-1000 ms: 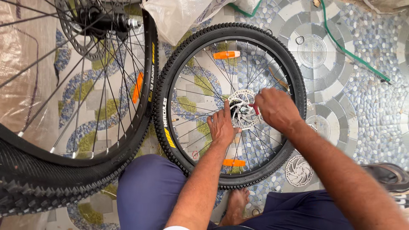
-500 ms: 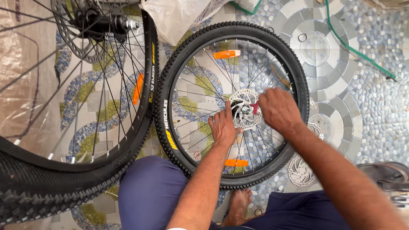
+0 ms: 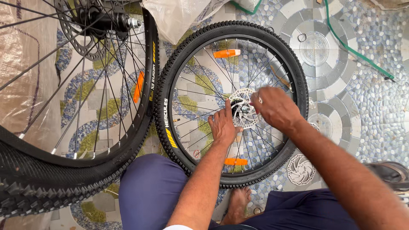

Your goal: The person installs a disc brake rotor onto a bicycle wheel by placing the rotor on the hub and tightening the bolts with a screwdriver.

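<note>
On the tiled floor [image 3: 366,98], between the person's knees, a bicycle wheel [image 3: 232,102] lies flat. Left hand [image 3: 223,124] rests open across the spokes, steadying; right hand [image 3: 276,108] pinches something at the brake disc [image 3: 240,111], seemingly fastening it. Turning further needs the wheel held firm.

Both hands — left hand [image 3: 223,126], right hand [image 3: 276,108] — on brake disc [image 3: 241,111]

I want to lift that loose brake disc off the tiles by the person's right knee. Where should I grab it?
The loose brake disc lies flat on the tiled floor, so pinch its outer rim from above, hooking a fingertip through one of its cut-outs. Come from the right, since the wheel's tyre crowds its left edge.
</note>
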